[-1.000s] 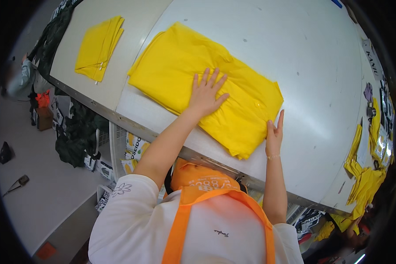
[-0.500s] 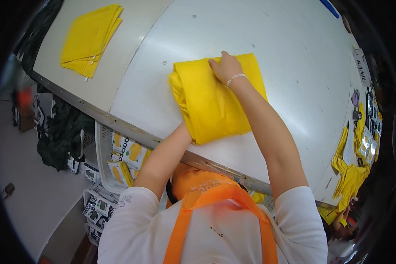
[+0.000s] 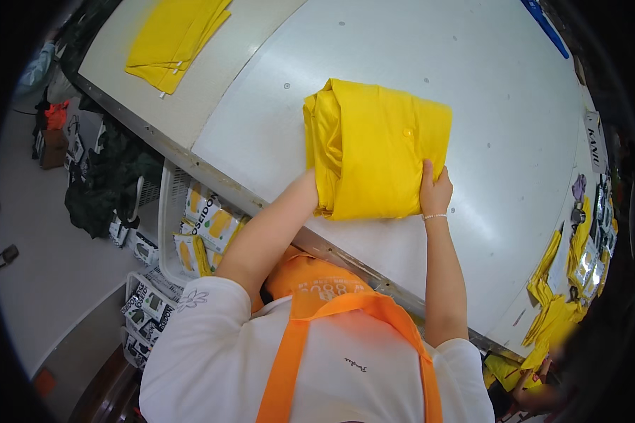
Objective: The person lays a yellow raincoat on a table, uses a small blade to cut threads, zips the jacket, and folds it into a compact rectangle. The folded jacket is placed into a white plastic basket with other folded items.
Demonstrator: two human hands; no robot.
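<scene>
A folded yellow raincoat (image 3: 381, 148) lies in front of me on the pale table (image 3: 254, 134), layered into a thick, roughly square bundle with a small round snap on top. My right hand (image 3: 436, 192) grips its lower right edge, the thumb on top and the other fingers partly hidden behind the cloth. My left forearm (image 3: 279, 222) reaches to the lower left side of the bundle. There the left hand disappears in or under the folds, so its fingers cannot be seen.
Flat folded yellow pieces (image 3: 173, 42) lie at the table's far left. A white basket (image 3: 168, 240) of packaged goods stands below the front edge. More yellow cloth and packets (image 3: 554, 310) are at the right. A blue object (image 3: 547, 28) rests at the far right.
The right hand has gone from the top of the raincoat to its lower right edge. The bundle has turned and sits further right in view, its upper fold laid differently. The view has shifted too.
</scene>
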